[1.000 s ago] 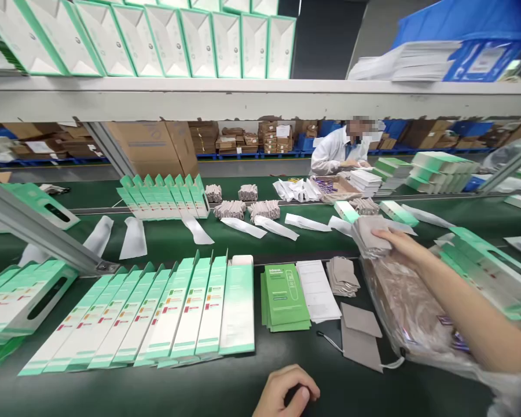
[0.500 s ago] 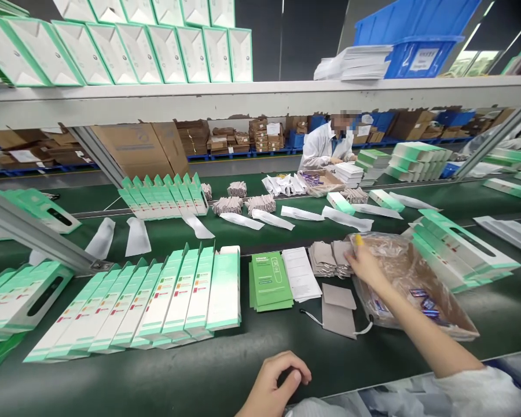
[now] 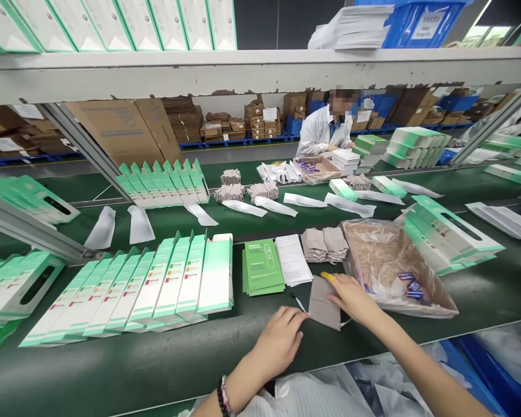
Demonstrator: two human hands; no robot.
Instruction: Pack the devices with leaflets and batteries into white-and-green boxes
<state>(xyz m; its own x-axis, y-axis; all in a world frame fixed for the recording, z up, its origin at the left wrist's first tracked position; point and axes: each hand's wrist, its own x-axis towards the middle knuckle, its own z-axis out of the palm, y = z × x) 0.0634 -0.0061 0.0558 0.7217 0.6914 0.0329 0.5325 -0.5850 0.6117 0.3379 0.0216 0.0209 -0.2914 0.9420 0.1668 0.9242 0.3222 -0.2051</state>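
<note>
A flat grey-brown fabric pouch [image 3: 323, 304] lies on the green belt between my hands, with a thin drawstring cord [image 3: 298, 302] trailing from it. My right hand [image 3: 351, 298], with a yellow fingertip cover, pinches the pouch's upper right corner. My left hand [image 3: 280, 341] touches its left edge, with a beaded bracelet on the wrist. Behind the pouch are two stacks of folded pouches [image 3: 325, 244]. A green booklet pile [image 3: 263, 267] and white leaflets [image 3: 292, 259] lie to the left of those stacks.
To the right stands a plastic-lined carton [image 3: 386, 266] holding small blue-silver packets. White-green boxes [image 3: 178, 284] lie in rows on the left. A shelf beam [image 3: 243, 75] crosses above, and a co-worker [image 3: 325, 130] in a white coat works across the belt.
My right hand has moved down and left from the carton's edge onto the pouch. My left hand has risen onto the belt beside the pouch. The view has shifted slightly.
</note>
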